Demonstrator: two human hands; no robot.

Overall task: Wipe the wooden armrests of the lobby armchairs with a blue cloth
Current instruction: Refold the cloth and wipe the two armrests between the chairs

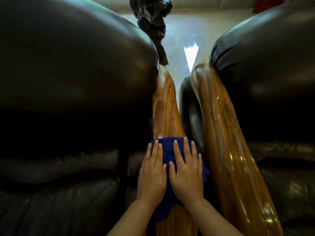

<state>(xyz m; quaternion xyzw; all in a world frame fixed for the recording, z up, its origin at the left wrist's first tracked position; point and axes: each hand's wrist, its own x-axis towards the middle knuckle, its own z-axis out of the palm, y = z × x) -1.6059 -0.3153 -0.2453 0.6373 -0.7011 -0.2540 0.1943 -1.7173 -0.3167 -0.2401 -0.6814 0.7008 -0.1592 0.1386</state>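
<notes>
While flat, left hand (pixel 152 174) and right hand (pixel 186 172) press blue cloth (pixel 167 150) onto armrest (pixel 164 106).

Glossy wood armrests (pixel 166 106) (grained) — smooth leather armchairs (pixel 71 68), soft cloth (pixel 167 150).

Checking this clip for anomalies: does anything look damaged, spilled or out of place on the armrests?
Nothing stands out. Both hands, left and right, press the blue cloth flat on the left wooden armrest; the right armrest looks glossy and intact.
</notes>
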